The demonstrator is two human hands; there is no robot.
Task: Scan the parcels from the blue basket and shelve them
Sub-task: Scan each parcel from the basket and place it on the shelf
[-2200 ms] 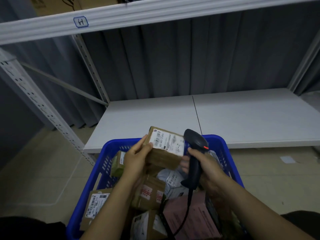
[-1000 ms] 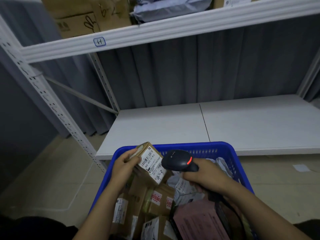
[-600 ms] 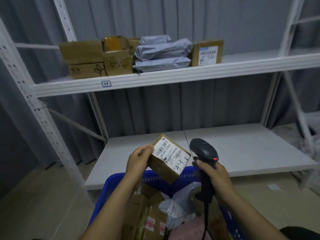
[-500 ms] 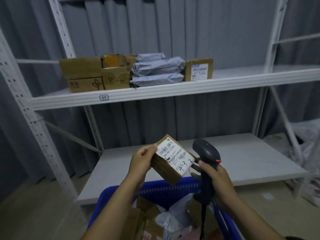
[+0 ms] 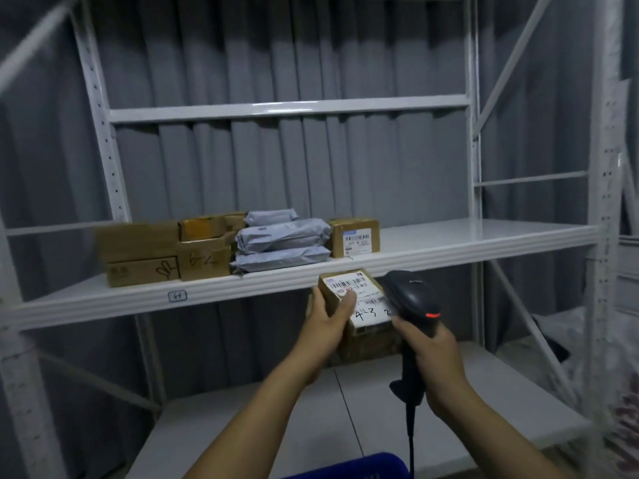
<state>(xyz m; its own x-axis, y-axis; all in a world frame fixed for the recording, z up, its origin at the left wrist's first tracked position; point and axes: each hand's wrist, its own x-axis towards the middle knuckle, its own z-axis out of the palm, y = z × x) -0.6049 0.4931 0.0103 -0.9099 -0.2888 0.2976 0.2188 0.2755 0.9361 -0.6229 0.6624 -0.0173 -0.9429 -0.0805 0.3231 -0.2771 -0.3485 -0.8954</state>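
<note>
Head view: my left hand gripped the parcel just below the shelf, my right hand clasped the scanner beside it; a stack sat shelved, this parcel not yet, and the basket contents were unseen.

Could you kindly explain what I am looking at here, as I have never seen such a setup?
No machine here: a person wears a camera on the head, and this single picture looks forward and down at their own bare hands. The left hand holds a small cardboard box with a printed label. The right hand grips a black scanner on a cord. Ahead stands a white rack; its middle shelf carries brown boxes and grey bags. A blue basket peeks in at the bottom edge.
</note>
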